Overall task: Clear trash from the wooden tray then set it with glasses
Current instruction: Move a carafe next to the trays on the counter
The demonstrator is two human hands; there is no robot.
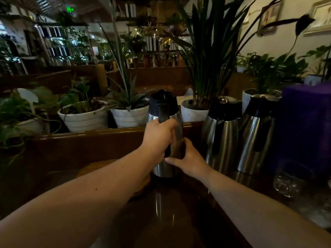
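Steel jug (162, 169), black lid (163, 102); white pots (84, 120).

I see 3 steel flasks with black lids on a dark glossy table (179, 221): a middle flask (165, 111), a second flask (221, 129) to its right, and a third flask (256, 133) beside a purple block (306, 126). Behind them, white plant pots (84, 119) line a wooden ledge (89, 135).

Both arms reach forward, left hand (158, 134) fisted, right hand (188, 161) cupped.
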